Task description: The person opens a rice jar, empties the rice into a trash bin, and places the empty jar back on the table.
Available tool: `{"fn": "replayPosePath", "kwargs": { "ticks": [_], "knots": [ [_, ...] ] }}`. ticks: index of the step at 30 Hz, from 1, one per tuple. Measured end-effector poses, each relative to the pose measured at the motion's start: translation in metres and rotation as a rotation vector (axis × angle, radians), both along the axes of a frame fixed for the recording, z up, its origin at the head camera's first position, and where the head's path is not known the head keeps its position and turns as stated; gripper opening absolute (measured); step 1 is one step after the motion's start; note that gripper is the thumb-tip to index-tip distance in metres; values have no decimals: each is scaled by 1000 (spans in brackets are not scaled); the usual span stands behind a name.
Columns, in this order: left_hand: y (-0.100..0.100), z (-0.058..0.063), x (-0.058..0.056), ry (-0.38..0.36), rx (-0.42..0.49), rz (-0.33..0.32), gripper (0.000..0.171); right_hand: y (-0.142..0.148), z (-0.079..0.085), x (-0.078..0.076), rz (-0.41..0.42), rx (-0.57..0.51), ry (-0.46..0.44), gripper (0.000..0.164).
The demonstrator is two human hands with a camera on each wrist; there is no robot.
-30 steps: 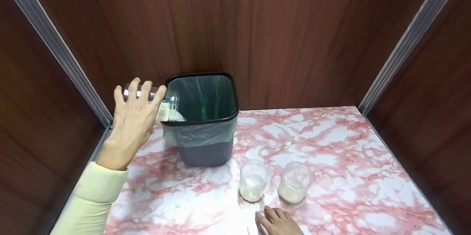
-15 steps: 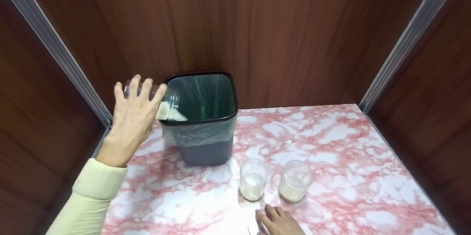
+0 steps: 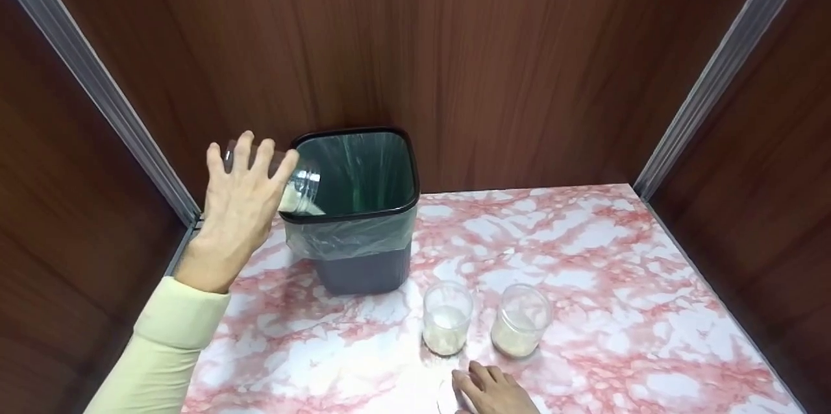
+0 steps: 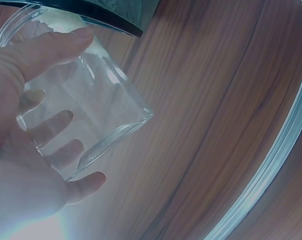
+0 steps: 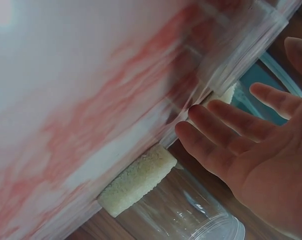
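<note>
My left hand point(image 3: 241, 213) grips a clear jar point(image 3: 305, 183) tipped on its side, its mouth over the left rim of a dark bin point(image 3: 367, 271). White grains, like rice, lie near the mouth; in the left wrist view the grains point(image 4: 60, 20) show beyond my thumb. My right hand point(image 3: 496, 391) is low at the table's front, fingers loosely bent, holding nothing. Beside its fingertips is the edge of a clear round thing point(image 3: 444, 396), mostly out of frame. Two clear jars, a left one point(image 3: 446, 320) and a right one point(image 3: 521, 323), stand upright just beyond, pale grains at their bottoms.
A translucent liner point(image 3: 363, 235) folds over the bin's black rim. The table point(image 3: 604, 284) has a pink and white marbled top. Brown wood-grain walls point(image 3: 519, 63) with metal corner strips point(image 3: 720, 70) enclose it at the back and both sides.
My left hand has shifted slightly right, and the jar tips a little more steeply. The white patch of grains at its mouth looks smaller. My right hand and the standing jars stay in place.
</note>
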State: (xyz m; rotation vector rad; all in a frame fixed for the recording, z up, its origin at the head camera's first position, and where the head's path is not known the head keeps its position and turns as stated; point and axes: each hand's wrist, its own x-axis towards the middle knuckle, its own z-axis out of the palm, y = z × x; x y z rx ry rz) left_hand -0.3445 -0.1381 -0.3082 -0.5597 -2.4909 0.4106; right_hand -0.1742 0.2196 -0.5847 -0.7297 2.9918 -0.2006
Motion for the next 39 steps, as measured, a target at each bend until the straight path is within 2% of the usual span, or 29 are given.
{"fn": "replayPosePath", "kwargs": {
  "ticks": [3,10,14,17,22,27,33,39],
  "knots": [
    [1,0,-1,-1,-23,16,104,1,0,0,-3,-3,0,65],
    [6,-1,-2,44,-50,-22,103,2,0,1,5,-10,2,76],
    [9,0,-4,32,-93,-8,106,1,1,1,-4,-2,5,77],
    [10,1,-5,17,-122,-2,107,0,3,1,-9,-10,-39,79],
    [14,3,-7,1,-166,-11,104,0,6,0,-18,-29,-100,82],
    [20,7,-9,-14,-254,-3,93,0,5,0,-16,-23,-68,79],
    [27,12,-9,-50,-393,6,82,0,-1,1,-25,-8,-81,77],
    [25,15,-7,-41,-428,1,81,1,1,1,-25,-9,-55,79]
  ]
}}
